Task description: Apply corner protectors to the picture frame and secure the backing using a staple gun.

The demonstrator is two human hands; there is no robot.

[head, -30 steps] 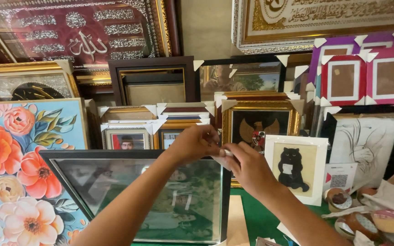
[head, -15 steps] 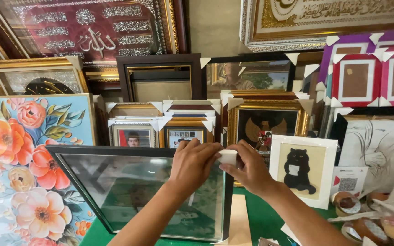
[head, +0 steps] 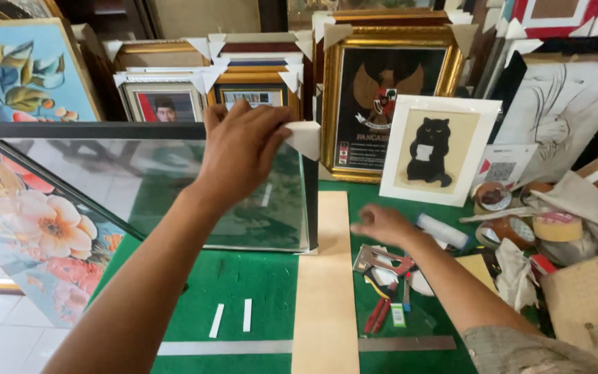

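Observation:
A large black picture frame [head: 70, 130] with a glass front stands upright on the green mat [head: 243, 277]. My left hand [head: 243, 149] rests on its top right corner and pinches a white cardboard corner protector [head: 306, 137] fitted there. Down by the mat is my right hand [head: 382, 225], fingers loosely spread and holding nothing. It hovers just above a metal staple gun [head: 382, 260] and beside a white tube [head: 441, 230].
A pale wooden strip [head: 323, 277] and a metal ruler [head: 403, 343] lie on the mat. A black cat picture [head: 437, 149] and a gold-framed emblem [head: 389, 90] lean behind. A floral painting [head: 29, 215] stands left. Tape rolls [head: 555, 225] and clutter fill the right.
My right hand has let go of the frame's corner and dropped to the mat near the staple gun. My left hand stays on the corner protector. The view has tilted down.

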